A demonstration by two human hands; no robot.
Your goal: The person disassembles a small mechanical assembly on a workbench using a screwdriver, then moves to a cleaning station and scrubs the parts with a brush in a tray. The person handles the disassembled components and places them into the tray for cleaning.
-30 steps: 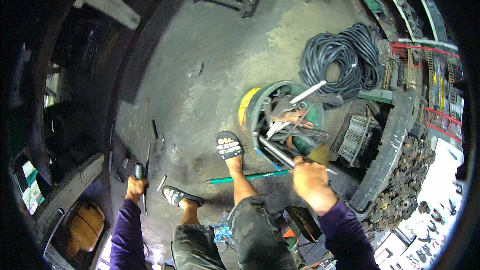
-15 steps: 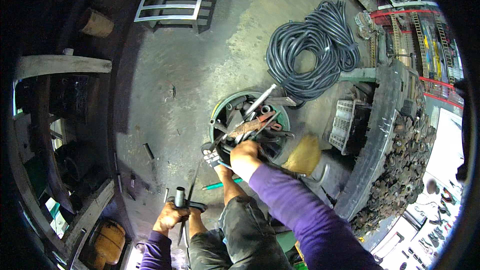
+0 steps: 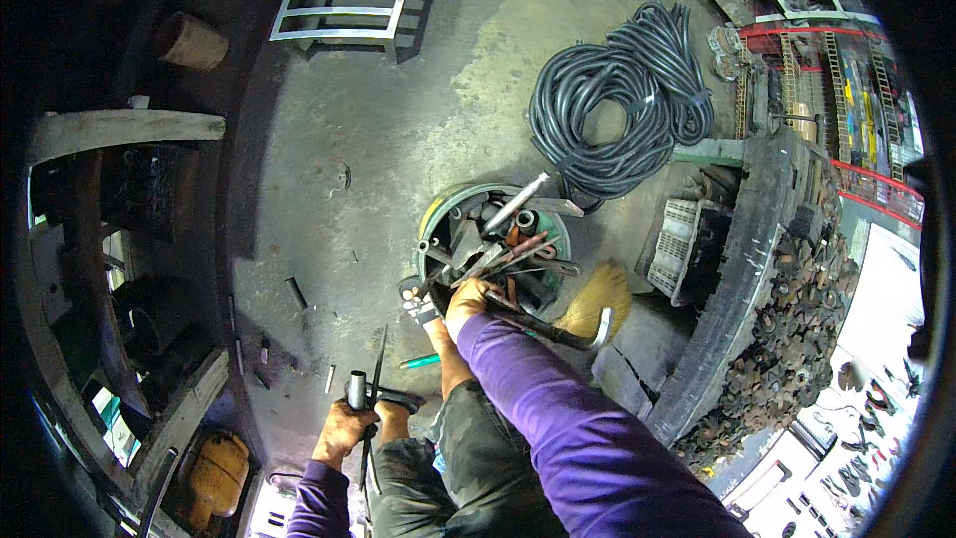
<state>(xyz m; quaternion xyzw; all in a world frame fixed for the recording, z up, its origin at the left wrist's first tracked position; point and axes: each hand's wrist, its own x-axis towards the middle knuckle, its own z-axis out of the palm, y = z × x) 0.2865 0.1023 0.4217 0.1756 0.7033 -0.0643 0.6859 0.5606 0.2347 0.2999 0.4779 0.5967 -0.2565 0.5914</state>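
My left hand (image 3: 345,430) is closed around a short, shiny metal tube (image 3: 357,391), held upright. A long, thin dark rod (image 3: 377,364) stands right against it; whether the fingers grip this too is unclear. Over the near rim of a round bucket (image 3: 422,229), my right hand (image 3: 466,303) has its fingers curled. From under it, a dark bar (image 3: 548,331) with a bright bent end runs out to the right. The bucket is full of metal pieces, among them a bright rod (image 3: 516,204), a flat bar (image 3: 554,206) and several tubes. My right hand hides some of them.
A brush (image 3: 599,297) with yellow bristles is right of the bucket. Coiled black hose (image 3: 568,130) lies beyond it. A pale plastic crate (image 3: 675,244) stands beside a bench heaped with metal parts (image 3: 782,339). A slatted metal frame (image 3: 344,12) is at the far left.
My right hand has moved left and slightly away from me, and the bent bar end has shifted left with it. A rusty orange piece atop the bucket no longer shows. My left hand has barely moved.
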